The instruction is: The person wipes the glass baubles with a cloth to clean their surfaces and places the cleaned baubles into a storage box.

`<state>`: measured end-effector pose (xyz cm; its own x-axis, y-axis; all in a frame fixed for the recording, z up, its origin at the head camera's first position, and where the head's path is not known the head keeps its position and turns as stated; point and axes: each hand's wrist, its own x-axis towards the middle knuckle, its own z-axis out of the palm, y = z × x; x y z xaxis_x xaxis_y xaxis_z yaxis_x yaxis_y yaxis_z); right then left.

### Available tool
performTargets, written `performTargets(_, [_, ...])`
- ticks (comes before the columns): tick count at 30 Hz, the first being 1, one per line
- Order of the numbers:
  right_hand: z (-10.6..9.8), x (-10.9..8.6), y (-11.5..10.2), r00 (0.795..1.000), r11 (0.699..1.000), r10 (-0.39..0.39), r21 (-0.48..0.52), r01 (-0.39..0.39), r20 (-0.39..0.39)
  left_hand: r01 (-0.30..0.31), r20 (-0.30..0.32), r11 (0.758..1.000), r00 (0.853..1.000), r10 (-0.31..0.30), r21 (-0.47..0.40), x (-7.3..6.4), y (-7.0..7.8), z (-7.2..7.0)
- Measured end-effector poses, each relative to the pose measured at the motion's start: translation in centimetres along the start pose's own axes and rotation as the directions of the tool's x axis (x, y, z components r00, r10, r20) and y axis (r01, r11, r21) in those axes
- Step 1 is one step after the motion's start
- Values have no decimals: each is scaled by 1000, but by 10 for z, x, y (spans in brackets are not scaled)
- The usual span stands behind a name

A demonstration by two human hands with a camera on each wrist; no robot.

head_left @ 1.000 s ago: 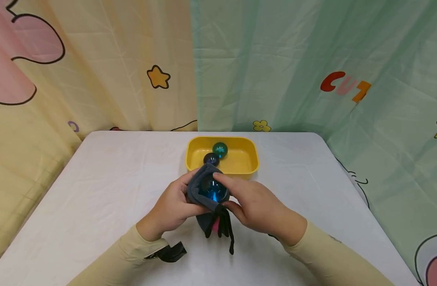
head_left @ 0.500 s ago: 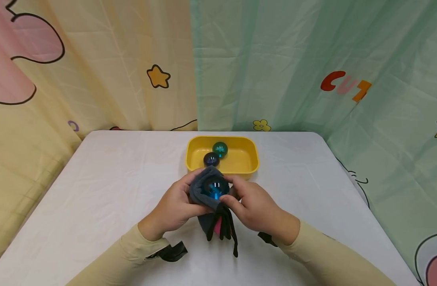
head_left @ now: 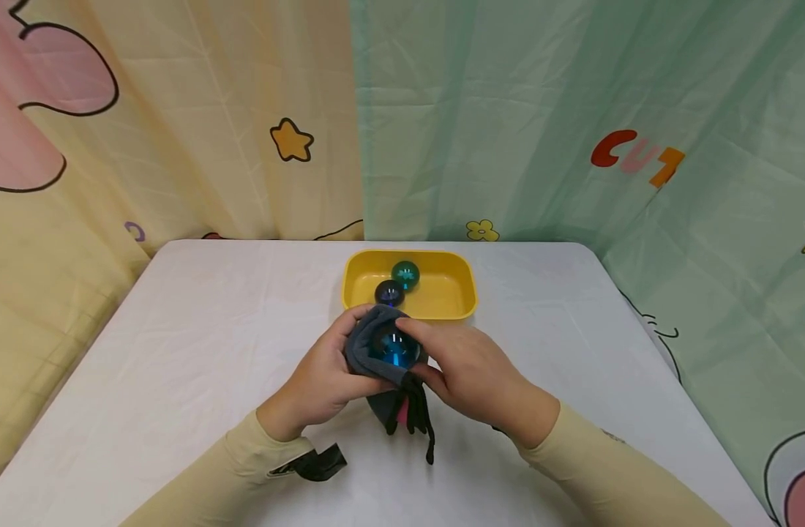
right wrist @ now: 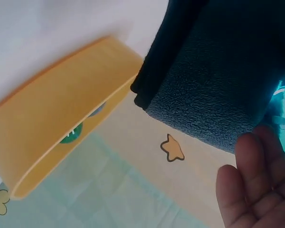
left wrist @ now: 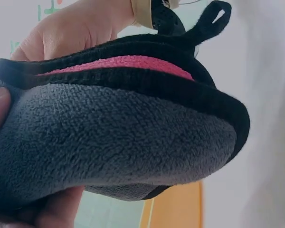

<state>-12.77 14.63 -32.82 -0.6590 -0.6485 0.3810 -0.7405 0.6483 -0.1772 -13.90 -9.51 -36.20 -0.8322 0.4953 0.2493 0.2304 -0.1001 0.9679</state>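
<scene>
In the head view my left hand grips a folded grey cloth from the left, its thumb lying across the front. The cloth has black edging, and a strip of pink shows inside the fold in the left wrist view. Cupped in the cloth is a clear blue ball, its far side covered. My right hand holds that ball from the right, index finger over its top and thumb at its lower edge. Several curled fingertips lie against the cloth and ball in the right wrist view.
Just beyond the hands stands a yellow tray on the white table. A green ball and a dark blue ball sit inside it. Black straps hang by the left cuff. Printed curtains enclose the table.
My right hand shifts its fingers round the ball, thumb forward half a second ago and index finger over the top now. The left hand and cloth stay nearly in place.
</scene>
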Motion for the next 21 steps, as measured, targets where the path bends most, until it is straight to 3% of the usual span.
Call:
performTargets(4, [0, -1, 0, 999, 1000, -17, -9, 17, -33, -11, 4, 1000, 1000, 11, 1, 0, 2, 0])
performTargets(7, [1, -2, 2, 999, 993, 34, 113, -34, 2, -26, 11, 1000, 1000, 26, 3, 0, 2, 1])
performTargets(11, [3, -4, 2, 987, 927, 140, 339, -161, 85, -39, 20, 999, 999, 38, 11, 0, 1, 1])
performTargets(14, [4, -4, 2, 982, 899, 158, 397, -185, 100, -36, 23, 999, 999, 36, 3, -1, 0, 1])
performTargets(17, [2, -4, 2, 988, 922, 116, 359, -146, 103, -36, 15, 999, 999, 36, -9, 0, 1, 1])
performTargets(21, [-1, -3, 4, 998, 977, 6, 213, -21, 70, -33, -4, 999, 999, 32, -14, -1, 0, 0])
